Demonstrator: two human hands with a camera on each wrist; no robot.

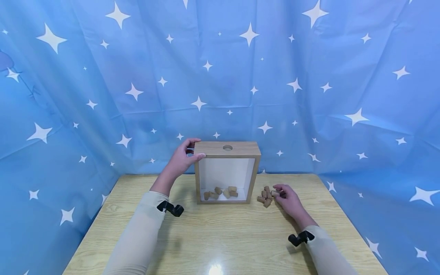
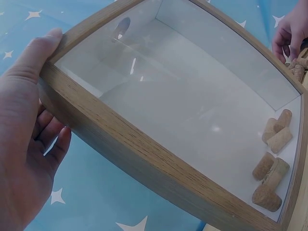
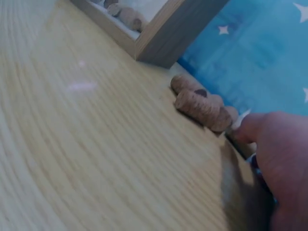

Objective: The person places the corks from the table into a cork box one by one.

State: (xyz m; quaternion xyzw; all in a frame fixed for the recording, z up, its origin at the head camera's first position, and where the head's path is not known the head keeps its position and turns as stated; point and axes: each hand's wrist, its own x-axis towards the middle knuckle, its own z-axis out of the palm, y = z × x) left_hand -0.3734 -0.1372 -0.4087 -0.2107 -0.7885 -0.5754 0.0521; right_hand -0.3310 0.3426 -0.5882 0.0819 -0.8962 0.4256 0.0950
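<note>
A wooden shadow box [image 1: 227, 150] with a clear front and a round hole in its top stands upright on the table. My left hand [image 1: 183, 157] grips its top left corner, thumb on the front edge and fingers behind; the left wrist view shows this hand [image 2: 29, 125] close up. Several corks [image 2: 272, 175] lie on the floor inside the box. Right of the box is a small pile of loose corks [image 1: 266, 198]. At its right side my right hand [image 1: 288, 200] pinches a pale cork [image 1: 275, 193]. In the right wrist view, the thumb partly hides that cork.
The light wooden table [image 1: 220, 229] ends at the back against a blue curtain [image 1: 227, 76] with white stars, which also hangs along both sides. Black wrist mounts [image 1: 170, 208] sit on both sleeves.
</note>
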